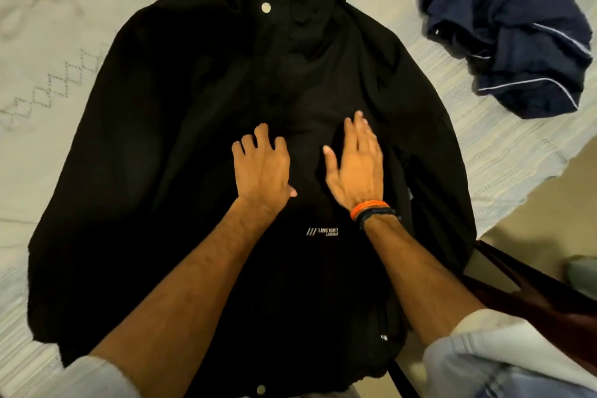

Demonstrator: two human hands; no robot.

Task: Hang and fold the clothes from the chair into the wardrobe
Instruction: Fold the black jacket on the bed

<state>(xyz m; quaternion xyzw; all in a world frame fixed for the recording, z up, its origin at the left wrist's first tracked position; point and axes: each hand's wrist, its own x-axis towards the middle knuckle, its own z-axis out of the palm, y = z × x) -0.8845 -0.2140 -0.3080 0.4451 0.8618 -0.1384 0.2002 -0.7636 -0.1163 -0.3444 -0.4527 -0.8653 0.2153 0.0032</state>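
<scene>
A black hooded jacket (200, 113) lies spread front-up on the bed, hood at the top, with white snap buttons and grey drawstrings. My left hand (261, 168) rests on its middle with fingers slightly bent, pressing the fabric. Just to its right my right hand (355, 165) lies flat on the jacket, fingers straight, orange and dark bands on the wrist. Neither hand holds anything.
A crumpled navy garment (510, 29) with white piping lies on the bed at the upper right. The pale bedsheet (48, 42) surrounds the jacket. The bed's edge and beige floor (549, 203) show at right, with a dark wooden piece (529, 294) below.
</scene>
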